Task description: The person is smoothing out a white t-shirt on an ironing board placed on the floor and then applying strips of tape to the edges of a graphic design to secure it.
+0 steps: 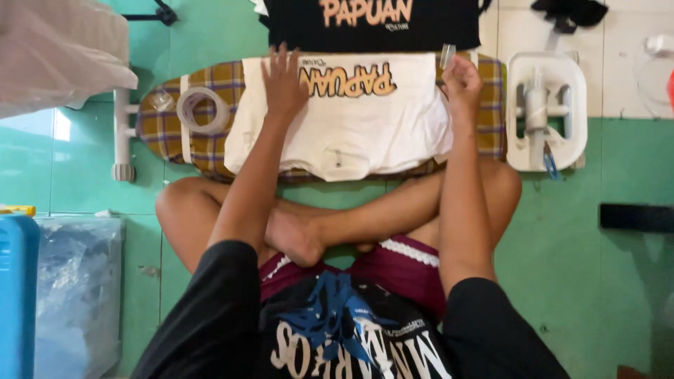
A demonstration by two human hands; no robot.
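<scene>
I sit cross-legged on the green tiled floor [604, 295] with the low yellow-and-brown plaid padded board [165, 130] drawn up against my shins, so this surface sits within easy reach of both arms. The folded white cotton T-shirt with an orange printed design [351, 119] lies flat across the board, right under my fingers, its neck end toward me and its printed part on the far side. My left hand [282, 84] lies palm down on the shirt's far left part, fingers [281, 60] spread wide and flat, which I judge pins the cloth so it cannot slide or wrinkle. My right hand [460, 81] is at the shirt's far right edge, its fingers curled together and pinching a small clear plastic piece [447, 56] that sticks up just beyond them; what exactly it is I cannot tell. To the left of my left fingers, well apart on the bare end of the board, rests a roll of clear tape [202, 109], parked where I can grab it. Just beyond my fingers, touching the board's far edge, lies a black T-shirt with an orange print [372, 24]. To the right of my right fingers stands a white plastic stand [546, 112] on the floor.
</scene>
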